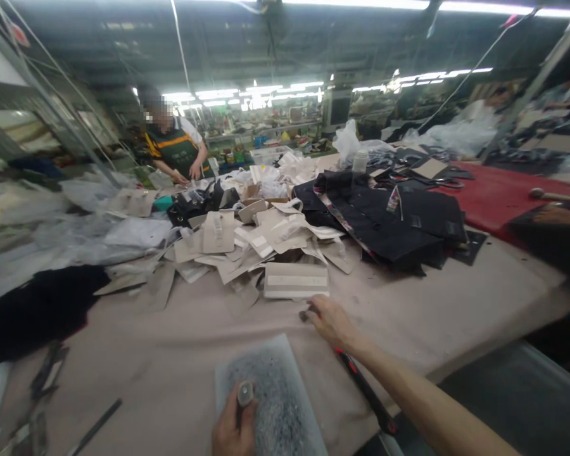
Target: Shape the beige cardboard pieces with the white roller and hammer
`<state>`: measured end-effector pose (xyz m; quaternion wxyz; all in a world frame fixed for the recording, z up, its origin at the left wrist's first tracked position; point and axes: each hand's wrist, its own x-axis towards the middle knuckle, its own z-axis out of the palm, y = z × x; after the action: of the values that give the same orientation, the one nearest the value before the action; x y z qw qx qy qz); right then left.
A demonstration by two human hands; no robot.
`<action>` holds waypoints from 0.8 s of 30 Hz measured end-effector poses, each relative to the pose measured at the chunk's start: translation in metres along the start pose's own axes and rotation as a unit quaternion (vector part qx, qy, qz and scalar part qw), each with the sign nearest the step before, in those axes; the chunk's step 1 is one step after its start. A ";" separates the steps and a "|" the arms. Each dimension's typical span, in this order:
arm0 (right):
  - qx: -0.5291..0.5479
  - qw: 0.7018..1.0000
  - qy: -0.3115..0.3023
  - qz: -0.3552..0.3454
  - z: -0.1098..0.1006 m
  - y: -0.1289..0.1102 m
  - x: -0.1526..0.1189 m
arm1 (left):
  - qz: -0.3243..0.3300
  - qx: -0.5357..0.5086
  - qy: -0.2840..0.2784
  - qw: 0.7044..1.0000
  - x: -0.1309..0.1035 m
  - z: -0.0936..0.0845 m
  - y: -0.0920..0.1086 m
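My left hand (235, 423) is wrapped round a short upright tool (246, 394) with a round, light top, over the left part of a worn translucent board (285, 386). My right hand (327, 316) reaches forward, its fingers bent at a small dark object (308, 313) on the cloth; whether they grip it is unclear. Just beyond those fingers lies a beige panel (297, 280) with a white strip. A black and red tool (365, 389) lies below my right forearm, its upper end near the wrist.
Beige pieces (266, 237) are heaped mid-table, with black fabric parts (384, 218) right of them. Black cloth (42, 310) and a dark thin tool (97, 425) lie on the left. A co-worker (175, 149) stands across the table. Red material (498, 190) covers the far right.
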<state>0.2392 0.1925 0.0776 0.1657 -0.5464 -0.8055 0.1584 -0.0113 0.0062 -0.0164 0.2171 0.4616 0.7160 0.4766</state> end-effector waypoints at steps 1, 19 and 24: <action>-0.011 1.000 0.012 0.011 0.000 0.000 0.016 | 0.001 -0.003 -0.016 1.000 0.002 -0.001 -0.004; -0.095 0.979 -0.052 -0.171 -0.038 -0.066 0.088 | -0.019 -0.061 -0.045 0.997 0.010 -0.014 0.011; 0.102 0.901 0.169 -0.388 -0.015 -0.085 -0.016 | -0.109 -0.233 0.067 0.964 0.017 -0.020 0.014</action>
<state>0.1812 0.1486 0.1265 0.4021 -0.1897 -0.8931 0.0680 -0.0285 0.0133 0.0068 0.3213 0.2841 0.6439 0.6336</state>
